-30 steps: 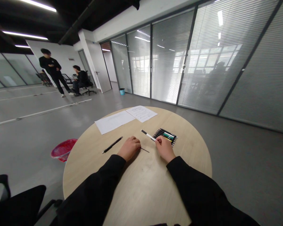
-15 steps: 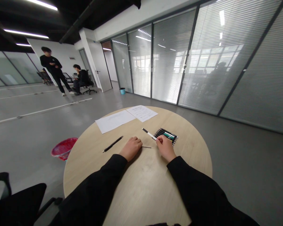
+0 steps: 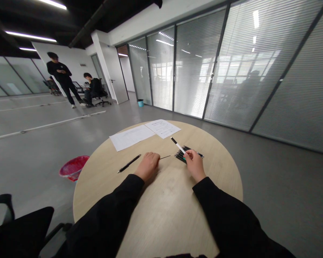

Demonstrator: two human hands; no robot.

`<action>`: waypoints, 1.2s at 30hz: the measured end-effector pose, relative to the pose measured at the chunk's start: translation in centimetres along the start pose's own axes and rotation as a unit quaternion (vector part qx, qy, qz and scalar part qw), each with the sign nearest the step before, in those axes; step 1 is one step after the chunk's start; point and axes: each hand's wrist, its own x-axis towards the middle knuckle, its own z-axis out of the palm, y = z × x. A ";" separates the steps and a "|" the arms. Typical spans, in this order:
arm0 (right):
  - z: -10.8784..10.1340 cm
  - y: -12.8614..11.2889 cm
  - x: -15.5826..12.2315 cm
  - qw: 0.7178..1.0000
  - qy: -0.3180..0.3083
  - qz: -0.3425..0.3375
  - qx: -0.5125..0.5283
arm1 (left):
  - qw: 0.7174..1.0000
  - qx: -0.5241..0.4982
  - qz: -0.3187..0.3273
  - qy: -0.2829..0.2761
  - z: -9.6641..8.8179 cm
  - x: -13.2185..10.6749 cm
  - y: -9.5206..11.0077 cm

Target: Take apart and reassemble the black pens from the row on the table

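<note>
White pen (image 3: 178,146) higher in right hand (image 3: 194,165), left hand (image 3: 148,166) apart, table rim (image 3: 233,172) beyond

Round table (image 3: 164,215): two paper sheets (image 3: 131,138) on far edge, loose pen (image 3: 129,163) left of centre, pen row (image 3: 181,156) right of centre (bucket (image 3: 74,167) on floor, left of table).

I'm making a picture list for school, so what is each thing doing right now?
Left hand, curled, resting on the table
Thin rod, poking out of the left hand
Right hand, pinching the white pen
White pen, held up, tilted
Pen bunch, lying beside the right hand
Black pen, lying flat
Papers, lying flat
Door, open
</note>
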 end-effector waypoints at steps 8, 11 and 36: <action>0.3 -0.7 -0.6 0.999 -0.035 -0.037 -0.002 | 0.988 -0.032 -0.091 0.120 -0.6 -0.9 -2.9; 0.2 -0.7 -0.7 0.998 -0.042 -0.045 -0.015 | 0.986 -0.031 -0.096 0.130 -0.8 -1.0 -3.3; 0.2 -0.6 -0.7 0.996 -0.053 -0.058 -0.045 | 0.988 0.003 -0.112 0.109 -0.8 -1.1 -3.2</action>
